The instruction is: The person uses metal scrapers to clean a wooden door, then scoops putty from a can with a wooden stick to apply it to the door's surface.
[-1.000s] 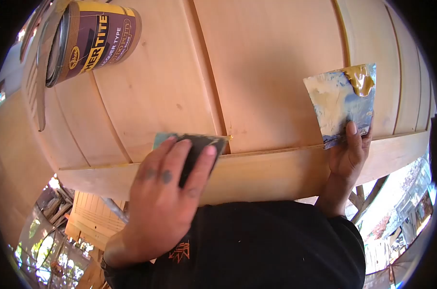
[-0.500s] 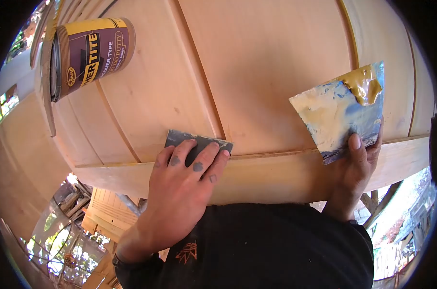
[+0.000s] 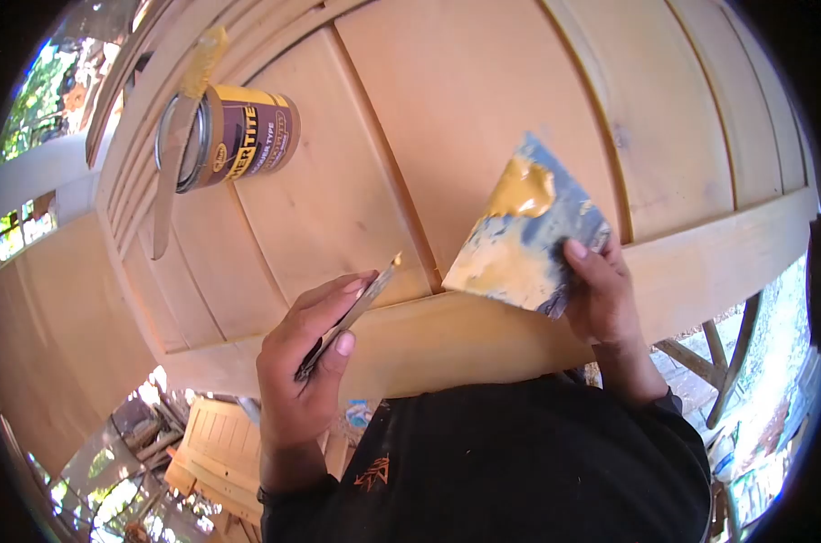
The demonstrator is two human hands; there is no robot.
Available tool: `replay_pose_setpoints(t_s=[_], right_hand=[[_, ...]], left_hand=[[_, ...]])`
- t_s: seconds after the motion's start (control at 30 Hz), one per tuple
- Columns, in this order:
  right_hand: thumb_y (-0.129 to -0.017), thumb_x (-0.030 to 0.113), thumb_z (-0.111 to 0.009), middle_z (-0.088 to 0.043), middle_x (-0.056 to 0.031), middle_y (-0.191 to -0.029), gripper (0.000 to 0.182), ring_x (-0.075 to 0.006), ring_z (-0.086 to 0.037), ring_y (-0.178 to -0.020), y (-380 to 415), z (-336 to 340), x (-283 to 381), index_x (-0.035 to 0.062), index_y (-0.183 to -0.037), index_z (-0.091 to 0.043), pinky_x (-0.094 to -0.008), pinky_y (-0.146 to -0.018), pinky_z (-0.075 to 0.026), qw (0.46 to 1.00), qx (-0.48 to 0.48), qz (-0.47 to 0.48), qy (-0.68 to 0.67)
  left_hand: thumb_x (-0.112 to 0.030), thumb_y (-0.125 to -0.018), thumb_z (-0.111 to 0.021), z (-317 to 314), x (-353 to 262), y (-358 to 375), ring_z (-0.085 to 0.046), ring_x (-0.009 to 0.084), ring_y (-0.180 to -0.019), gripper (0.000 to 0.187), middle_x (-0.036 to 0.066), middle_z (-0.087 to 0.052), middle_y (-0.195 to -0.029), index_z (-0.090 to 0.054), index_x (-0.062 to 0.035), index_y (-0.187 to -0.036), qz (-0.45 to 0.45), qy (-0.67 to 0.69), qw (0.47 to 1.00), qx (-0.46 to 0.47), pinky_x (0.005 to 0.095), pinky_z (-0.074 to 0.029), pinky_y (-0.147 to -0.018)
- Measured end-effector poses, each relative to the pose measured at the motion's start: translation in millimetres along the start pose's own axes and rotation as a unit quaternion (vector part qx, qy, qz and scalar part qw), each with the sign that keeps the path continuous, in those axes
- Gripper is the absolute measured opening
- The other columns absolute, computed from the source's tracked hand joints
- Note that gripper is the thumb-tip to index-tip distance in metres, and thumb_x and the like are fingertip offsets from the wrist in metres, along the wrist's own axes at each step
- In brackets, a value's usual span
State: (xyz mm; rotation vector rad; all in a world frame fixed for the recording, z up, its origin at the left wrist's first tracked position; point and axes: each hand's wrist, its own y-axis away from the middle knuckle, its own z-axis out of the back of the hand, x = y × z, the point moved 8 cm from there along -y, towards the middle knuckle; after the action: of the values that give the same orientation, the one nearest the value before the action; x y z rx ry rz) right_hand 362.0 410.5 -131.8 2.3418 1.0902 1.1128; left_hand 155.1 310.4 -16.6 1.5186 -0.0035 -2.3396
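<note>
My left hand (image 3: 306, 353) is closed around a dark grey putty spreader (image 3: 352, 312), turned nearly edge-on, with a dab of yellowish putty at its tip. On the right, my right hand (image 3: 601, 290) grips a flat, putty-smeared mixing plate (image 3: 510, 258) by its lower right corner, thumb on top. A glossy mound of tan putty (image 3: 525, 188) sits near the plate's upper edge. Both tools are above a pale wooden panelled door (image 3: 483, 90), close to its near rail (image 3: 429, 339). The spreader appears lifted off the wood.
A maroon and yellow putty can (image 3: 257, 136) lies toward the upper left on the door. Across its top end rests a thin wooden stick (image 3: 180, 149) with putty on one end. Another panelled wooden piece (image 3: 216, 448) is below at left. Wooden legs (image 3: 723, 362) show at right.
My left hand has lifted the spreader from the panel groove and turned it edge-on. My right hand has brought the plate leftward and tilted it. The view has shifted, showing more of the can.
</note>
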Motion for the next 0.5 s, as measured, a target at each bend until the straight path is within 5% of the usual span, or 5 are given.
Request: replay_pose_setpoints(t_s=[0.2,0.33,0.43,0.5], right_hand=[[-0.089,0.010,-0.053,-0.063,-0.0117,-0.103,0.026,-0.0187,-0.062,-0.093,28.2,-41.2,-41.1,-0.0014,-0.112,-0.051,-0.0326,-0.083,-0.051,0.993,0.078,-0.067,-0.052],[-0.090,0.010,-0.051,-0.062,-0.0126,-0.103,0.027,-0.0191,-0.063,-0.092,47.8,-62.9,-45.6,-0.0032,-0.113,-0.050,-0.0330,-0.082,-0.052,0.992,0.105,-0.053,-0.041],[-0.090,0.010,-0.050,-0.062,-0.0132,-0.102,0.027,-0.0192,-0.063,-0.091,59.1,-65.5,-39.6,-0.0044,-0.113,-0.049,-0.0328,-0.081,-0.052,0.992,0.119,-0.023,-0.028],[-0.090,0.010,-0.050,-0.063,-0.0134,-0.102,0.027,-0.0193,-0.063,-0.091,65.7,-65.5,-33.7,-0.0049,-0.113,-0.049,-0.0323,-0.081,-0.052,0.994,0.108,0.004,-0.020]], left_hand=[[0.000,-0.068,-0.069,3.4,-22.1,27.8,-0.055,0.0322,-0.097,0.043,0.015,-0.055,-0.113,-0.060,-0.0051,-0.109,-0.243,-0.119,0.962,-0.042,0.0370,-0.048,-0.083],[0.001,-0.067,-0.068,1.5,-26.2,58.8,-0.054,0.0308,-0.099,0.042,0.014,-0.053,-0.111,-0.060,-0.0082,-0.107,-0.366,-0.184,0.909,-0.079,0.0377,-0.049,-0.080],[0.005,-0.071,-0.064,1.5,6.7,63.7,-0.054,0.0298,-0.100,0.038,0.013,-0.052,-0.112,-0.060,-0.0081,-0.106,-0.319,-0.276,0.906,-0.032,0.0376,-0.049,-0.081],[0.007,-0.078,-0.055,16.2,20.7,66.1,-0.055,0.0302,-0.101,0.032,0.016,-0.053,-0.112,-0.057,-0.0048,-0.108,-0.269,-0.186,0.944,-0.036,0.0375,-0.045,-0.087]])
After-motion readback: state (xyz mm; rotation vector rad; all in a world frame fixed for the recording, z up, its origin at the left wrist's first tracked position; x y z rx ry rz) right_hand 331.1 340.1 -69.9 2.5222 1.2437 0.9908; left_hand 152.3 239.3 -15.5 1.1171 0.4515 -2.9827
